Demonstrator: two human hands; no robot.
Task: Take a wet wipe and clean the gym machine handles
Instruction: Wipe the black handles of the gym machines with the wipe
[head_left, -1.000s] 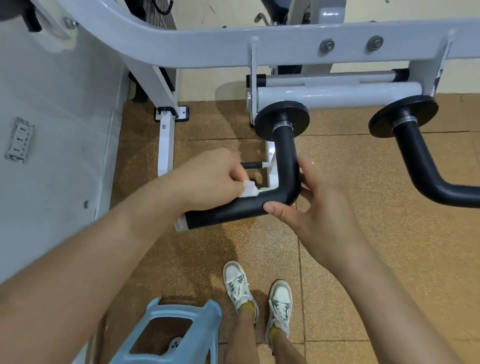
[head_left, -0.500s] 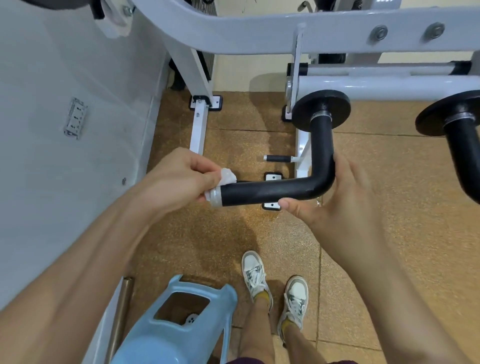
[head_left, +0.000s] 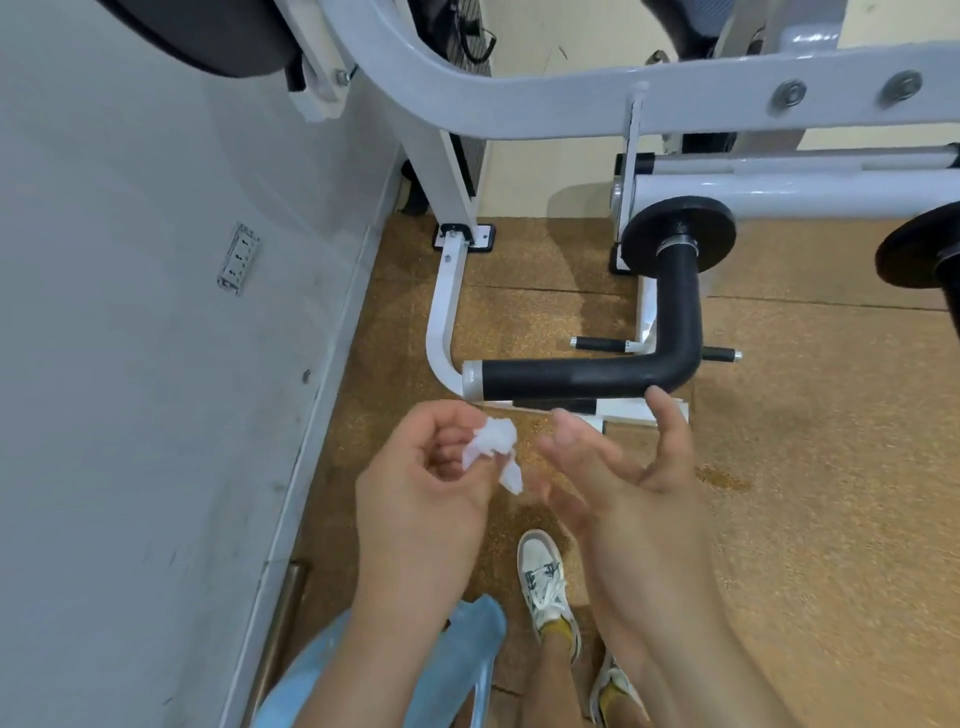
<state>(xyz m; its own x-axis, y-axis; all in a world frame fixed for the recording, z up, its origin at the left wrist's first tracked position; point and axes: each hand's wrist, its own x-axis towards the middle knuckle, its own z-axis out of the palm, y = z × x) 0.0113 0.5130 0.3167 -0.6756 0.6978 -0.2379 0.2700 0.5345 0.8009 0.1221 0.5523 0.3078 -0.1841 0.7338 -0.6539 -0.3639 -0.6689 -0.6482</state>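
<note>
A black L-shaped machine handle (head_left: 587, 382) with a silver end cap juts leftward from a black disc on the white frame. Below it, my left hand (head_left: 421, 483) pinches a crumpled white wet wipe (head_left: 493, 449) between its curled fingers, clear of the handle. My right hand (head_left: 613, 467) hovers beside the wipe with fingers spread and relaxed, palm turned toward the left hand; one fingertip reaches up near the handle's bend without gripping it. A second black handle (head_left: 935, 260) shows only partly at the right edge.
The white machine frame (head_left: 571, 104) arches overhead, with its floor leg (head_left: 441, 322) left of the handle. A grey wall (head_left: 130, 364) with a socket runs along the left. A light blue plastic stool (head_left: 457, 670) stands by my feet on the brown floor.
My left hand slid the wipe off the handle's end and pulled back toward me. My right hand let go of the handle's bend and opened next to the wipe.
</note>
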